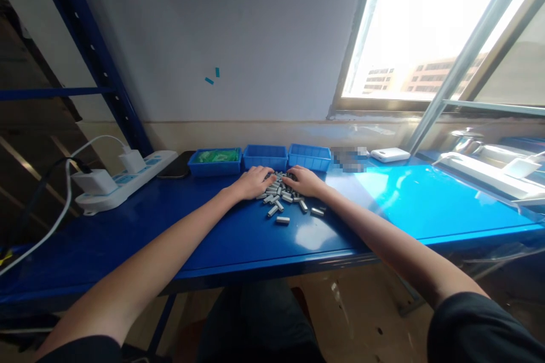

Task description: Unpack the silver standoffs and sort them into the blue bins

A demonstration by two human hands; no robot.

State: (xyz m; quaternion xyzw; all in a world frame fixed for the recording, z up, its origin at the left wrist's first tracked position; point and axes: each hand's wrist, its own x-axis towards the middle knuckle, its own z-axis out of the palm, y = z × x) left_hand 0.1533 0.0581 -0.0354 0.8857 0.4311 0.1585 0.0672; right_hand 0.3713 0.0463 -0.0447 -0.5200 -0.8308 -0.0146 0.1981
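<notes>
A loose pile of short grey metal bars with flat-looking sides point(287, 199) lies on the blue table point(238, 238). My left hand point(255, 182) rests at the pile's left edge, fingers stretched out and touching it. On the opposite side, my right hand point(307, 181) lies over the pile's right edge with its fingers apart. Neither hand visibly grips a bar, though the fingertips are partly hidden among them. A few single bars, such as the nearest bar point(283, 220), have spread toward the table's front.
Behind the hands stand a blue bin with green packets point(217, 167) and two more blue bins, the middle bin point(264, 164) and right bin point(309, 165). A power strip point(100, 198) with chargers and a dark phone point(175, 165) are left. A white box point(389, 154) sits right.
</notes>
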